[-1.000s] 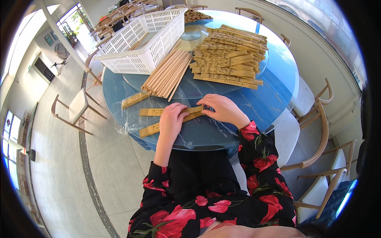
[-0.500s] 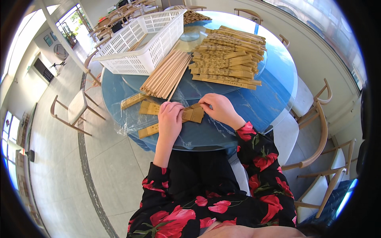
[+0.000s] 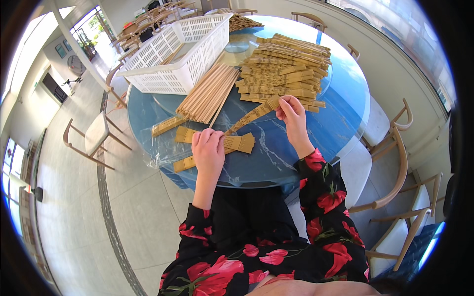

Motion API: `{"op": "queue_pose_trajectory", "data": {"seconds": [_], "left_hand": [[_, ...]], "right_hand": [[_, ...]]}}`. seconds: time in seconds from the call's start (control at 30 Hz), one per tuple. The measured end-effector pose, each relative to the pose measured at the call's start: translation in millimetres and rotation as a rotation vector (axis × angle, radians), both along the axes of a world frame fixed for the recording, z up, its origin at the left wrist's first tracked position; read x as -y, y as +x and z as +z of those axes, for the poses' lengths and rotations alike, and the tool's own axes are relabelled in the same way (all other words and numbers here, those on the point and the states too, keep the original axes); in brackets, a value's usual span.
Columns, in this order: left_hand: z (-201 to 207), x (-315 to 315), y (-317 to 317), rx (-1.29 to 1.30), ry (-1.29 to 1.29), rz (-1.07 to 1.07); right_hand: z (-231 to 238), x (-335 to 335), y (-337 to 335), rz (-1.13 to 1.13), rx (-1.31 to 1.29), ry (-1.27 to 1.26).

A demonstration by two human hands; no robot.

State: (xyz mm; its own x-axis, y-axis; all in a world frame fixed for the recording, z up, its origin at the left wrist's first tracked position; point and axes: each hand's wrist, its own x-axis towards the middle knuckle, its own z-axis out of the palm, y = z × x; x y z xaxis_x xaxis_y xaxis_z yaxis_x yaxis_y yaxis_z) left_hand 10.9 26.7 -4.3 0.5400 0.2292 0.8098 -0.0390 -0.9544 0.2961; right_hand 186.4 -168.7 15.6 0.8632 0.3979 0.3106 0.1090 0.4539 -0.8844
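The fingers (image 3: 207,139) are viewed from the head, above and behind them, facing down and forward at near range. The table (image 3: 271,160) beneath them and floor (image 3: 143,212) to their left are widely covered.

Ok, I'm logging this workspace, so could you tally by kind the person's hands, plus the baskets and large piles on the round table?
Hands: 2 (left hand, right hand)
White basket: 1
Large piles: 3 (pale sticks, gold strips, far brown pile, its contents too small to tell)
Total: 6
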Motion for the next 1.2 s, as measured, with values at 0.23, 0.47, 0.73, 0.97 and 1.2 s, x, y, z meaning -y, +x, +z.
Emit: {"op": "queue_pose_trajectory", "data": {"seconds": [0.23, 0.47, 0.73, 0.97, 1.2], "left_hand": [[-31.1, -27.2, -4.4, 0.118, -0.829, -0.338], [-37.3, -41.3, -10.3, 0.242, -1.523, -0.724], [-33.4, -28.7, -7.9, 0.177, -1.361, -0.592], [-28.2, -25.2, -8.2, 0.044, -1.285, -0.543], [-21.6, -17.8, -13.5, -0.045, -1.206, -0.579]], "right_hand": [[3.7, -12.1, -16.5, 0.367, 0.168, -0.226], [-10.8, -30.9, -44.9, 0.634, 0.306, -0.452], [-1.5, -56.1, -41.8, 0.598, 0.252, -0.585], [-4.3, -73.4, -37.5, 0.703, 0.106, -0.53], [0.4, -59.3, -45.1, 0.732, 0.115, -0.582]]}}
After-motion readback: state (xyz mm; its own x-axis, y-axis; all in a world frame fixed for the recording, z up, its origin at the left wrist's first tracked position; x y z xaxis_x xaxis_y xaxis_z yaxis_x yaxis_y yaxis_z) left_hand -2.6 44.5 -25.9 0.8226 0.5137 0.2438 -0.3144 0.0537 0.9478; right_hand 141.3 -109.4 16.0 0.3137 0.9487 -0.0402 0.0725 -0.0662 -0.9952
